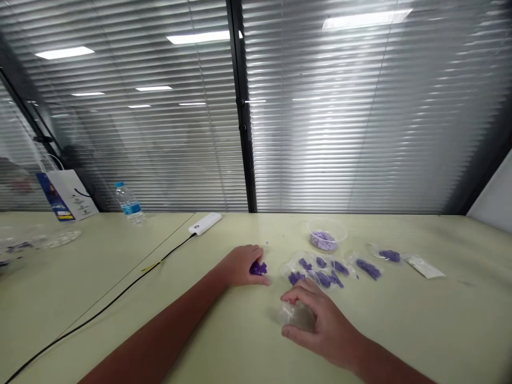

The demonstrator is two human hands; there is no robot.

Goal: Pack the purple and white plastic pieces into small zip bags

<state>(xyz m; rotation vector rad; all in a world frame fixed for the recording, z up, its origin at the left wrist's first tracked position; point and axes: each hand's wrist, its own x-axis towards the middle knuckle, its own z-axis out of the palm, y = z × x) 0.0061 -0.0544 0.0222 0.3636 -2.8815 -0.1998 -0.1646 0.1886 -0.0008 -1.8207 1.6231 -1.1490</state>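
Purple pieces (258, 268) in left hand (239, 265), clear bag (295, 316) in right hand (326, 326)

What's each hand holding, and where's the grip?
The right hand holds a clear plastic bag by its right side, between thumb and fingers. The left hand has purple pieces at its fingertips; whether they are gripped cannot be told.

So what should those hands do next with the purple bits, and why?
Probably move the purple pieces by the left hand into the clear plastic bag at the right hand: it lies close to them, and the other purple pieces nearby are already bagged.
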